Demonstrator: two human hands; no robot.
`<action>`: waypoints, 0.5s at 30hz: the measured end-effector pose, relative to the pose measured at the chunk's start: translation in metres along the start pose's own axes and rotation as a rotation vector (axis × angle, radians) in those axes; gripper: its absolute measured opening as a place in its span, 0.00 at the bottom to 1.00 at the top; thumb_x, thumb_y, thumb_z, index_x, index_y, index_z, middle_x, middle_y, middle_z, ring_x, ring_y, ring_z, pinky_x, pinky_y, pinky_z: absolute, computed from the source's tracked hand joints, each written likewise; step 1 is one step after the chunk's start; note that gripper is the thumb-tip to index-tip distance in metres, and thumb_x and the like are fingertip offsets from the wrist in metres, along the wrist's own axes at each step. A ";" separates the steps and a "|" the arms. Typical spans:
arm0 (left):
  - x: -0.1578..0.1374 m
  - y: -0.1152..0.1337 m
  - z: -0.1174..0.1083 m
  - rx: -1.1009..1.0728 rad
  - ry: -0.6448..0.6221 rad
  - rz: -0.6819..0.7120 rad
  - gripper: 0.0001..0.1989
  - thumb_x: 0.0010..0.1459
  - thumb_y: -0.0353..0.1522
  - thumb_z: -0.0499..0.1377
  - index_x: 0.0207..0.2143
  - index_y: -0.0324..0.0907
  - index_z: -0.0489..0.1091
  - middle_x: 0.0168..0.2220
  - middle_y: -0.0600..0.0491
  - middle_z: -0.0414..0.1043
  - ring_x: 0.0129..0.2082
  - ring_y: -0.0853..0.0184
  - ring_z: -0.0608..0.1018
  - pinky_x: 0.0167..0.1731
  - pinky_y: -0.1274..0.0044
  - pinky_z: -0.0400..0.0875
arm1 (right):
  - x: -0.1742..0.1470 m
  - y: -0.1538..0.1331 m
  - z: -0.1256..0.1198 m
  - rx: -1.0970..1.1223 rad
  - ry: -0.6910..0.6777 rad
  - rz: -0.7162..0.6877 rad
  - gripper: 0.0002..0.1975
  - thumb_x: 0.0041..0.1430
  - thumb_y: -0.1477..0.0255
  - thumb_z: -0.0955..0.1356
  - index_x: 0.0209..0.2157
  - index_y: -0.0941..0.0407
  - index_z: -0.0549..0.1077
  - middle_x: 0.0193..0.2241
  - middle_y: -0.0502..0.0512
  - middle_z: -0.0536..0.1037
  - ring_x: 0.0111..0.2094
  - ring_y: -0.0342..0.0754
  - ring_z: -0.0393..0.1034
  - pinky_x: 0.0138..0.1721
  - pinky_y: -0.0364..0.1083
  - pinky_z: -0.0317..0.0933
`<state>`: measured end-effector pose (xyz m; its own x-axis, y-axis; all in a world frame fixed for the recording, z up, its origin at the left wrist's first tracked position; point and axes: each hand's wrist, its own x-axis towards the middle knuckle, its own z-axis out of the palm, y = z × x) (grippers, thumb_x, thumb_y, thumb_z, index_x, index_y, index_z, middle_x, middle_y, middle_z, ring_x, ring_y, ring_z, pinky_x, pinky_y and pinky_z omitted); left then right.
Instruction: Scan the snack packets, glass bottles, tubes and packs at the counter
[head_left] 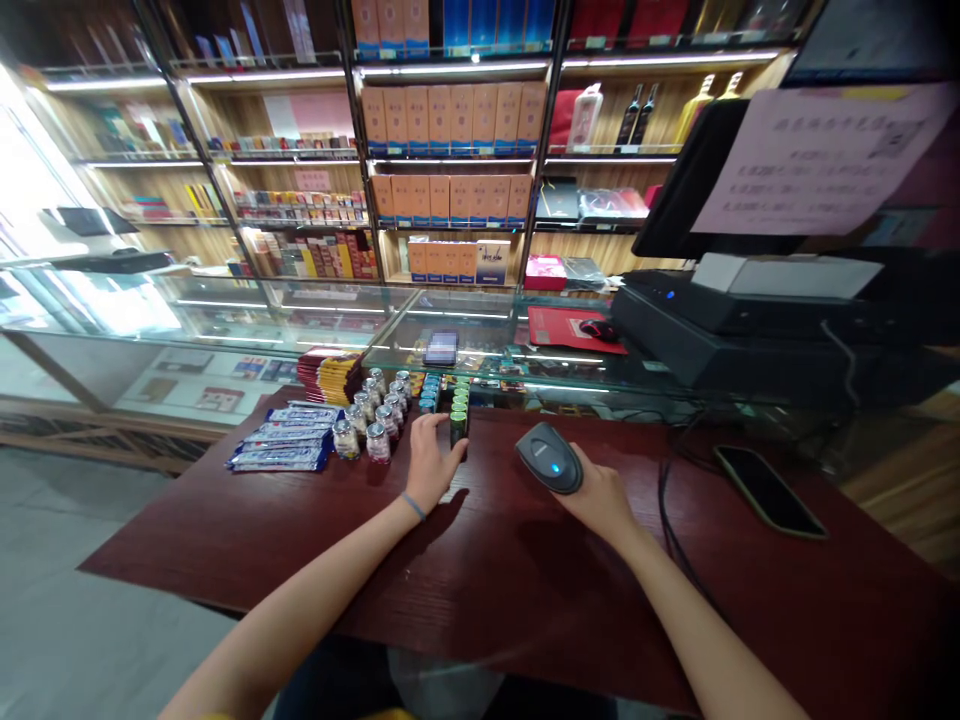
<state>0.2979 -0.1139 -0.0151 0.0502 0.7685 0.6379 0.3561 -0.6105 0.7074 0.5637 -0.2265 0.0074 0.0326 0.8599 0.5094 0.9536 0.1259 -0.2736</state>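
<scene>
In my right hand is a dark grey barcode scanner with a lit blue light, its head pointing forward and left. My left hand has its thumb and fingers closed around the nearest small green-topped container, at the front end of a row. Beside that row runs a line of blue-topped containers, partly hidden behind the hand. Left of them, several small clear jars with silver lids stand in rows. Blue-and-white packaged sticks lie farther left, in front of red and yellow packets.
A phone and a black cable lie on the dark red wooden table at right. Behind it stands a glass display counter bearing a mouse and a monitor. Stocked shelves line the wall.
</scene>
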 end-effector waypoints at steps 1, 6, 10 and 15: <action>-0.003 0.003 -0.005 -0.038 -0.056 0.009 0.18 0.57 0.34 0.65 0.49 0.45 0.67 0.48 0.45 0.68 0.51 0.56 0.71 0.51 0.64 0.69 | 0.000 0.000 0.000 -0.001 -0.004 -0.004 0.16 0.53 0.66 0.69 0.45 0.52 0.72 0.27 0.54 0.83 0.30 0.59 0.80 0.27 0.46 0.64; -0.020 0.012 -0.020 -0.120 -0.414 0.153 0.07 0.63 0.31 0.58 0.43 0.45 0.72 0.39 0.49 0.74 0.40 0.63 0.76 0.43 0.71 0.71 | 0.001 -0.001 -0.002 0.023 -0.006 -0.009 0.17 0.52 0.65 0.69 0.45 0.53 0.72 0.26 0.53 0.82 0.28 0.58 0.80 0.25 0.45 0.62; -0.024 0.012 -0.020 -0.068 -0.529 0.263 0.06 0.66 0.31 0.55 0.41 0.43 0.72 0.37 0.50 0.76 0.39 0.66 0.77 0.42 0.74 0.71 | 0.002 -0.004 -0.005 0.059 0.022 -0.007 0.15 0.54 0.66 0.68 0.44 0.54 0.71 0.25 0.54 0.82 0.27 0.57 0.80 0.25 0.45 0.61; -0.023 0.009 -0.019 -0.040 -0.516 0.263 0.07 0.66 0.31 0.54 0.40 0.43 0.72 0.36 0.51 0.76 0.38 0.66 0.78 0.40 0.75 0.72 | 0.001 -0.004 -0.004 0.053 0.012 0.009 0.13 0.53 0.65 0.69 0.41 0.52 0.72 0.25 0.53 0.81 0.27 0.57 0.79 0.26 0.45 0.61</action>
<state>0.2821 -0.1413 -0.0174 0.5844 0.5777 0.5699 0.2353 -0.7927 0.5623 0.5609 -0.2279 0.0125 0.0450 0.8553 0.5162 0.9360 0.1445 -0.3211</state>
